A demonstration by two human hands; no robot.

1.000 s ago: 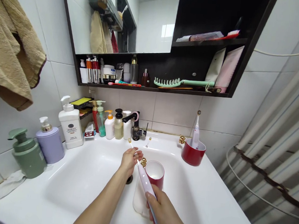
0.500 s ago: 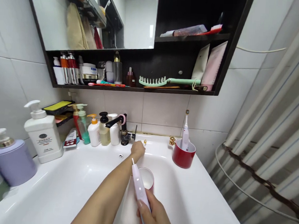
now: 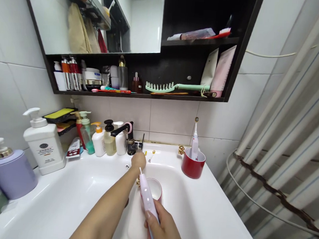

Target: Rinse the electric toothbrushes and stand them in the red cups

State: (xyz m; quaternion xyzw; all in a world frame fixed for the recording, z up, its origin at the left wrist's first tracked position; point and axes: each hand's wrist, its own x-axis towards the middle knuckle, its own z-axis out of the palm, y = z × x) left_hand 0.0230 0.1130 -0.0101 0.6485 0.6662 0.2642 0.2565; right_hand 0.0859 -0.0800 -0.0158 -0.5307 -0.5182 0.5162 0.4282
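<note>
My right hand (image 3: 164,228) is closed round a pale pink electric toothbrush handle (image 3: 147,195), whose bare metal shaft points up and away from me with no brush head on it. Behind the handle a red cup (image 3: 156,188) with a white inside stands in the white basin (image 3: 88,187). My left hand (image 3: 139,160) reaches across the basin to the black faucet (image 3: 129,135), with its fingers curled against the small side handle. Two small brush heads (image 3: 151,156) lie on the sink rim just right of that hand.
A second red cup (image 3: 192,167) holding a white toothbrush stands at the back right of the sink. Pump bottles (image 3: 99,140) crowd the back left, with a big white bottle (image 3: 44,145) and a lilac one (image 3: 10,172). A dark shelf (image 3: 139,94) hangs overhead, and a curtain (image 3: 290,137) is on the right.
My left hand went from the toothbrush tip to the sink rim, then left to the faucet. A brush head now lies on the rim. The view shifted right.
</note>
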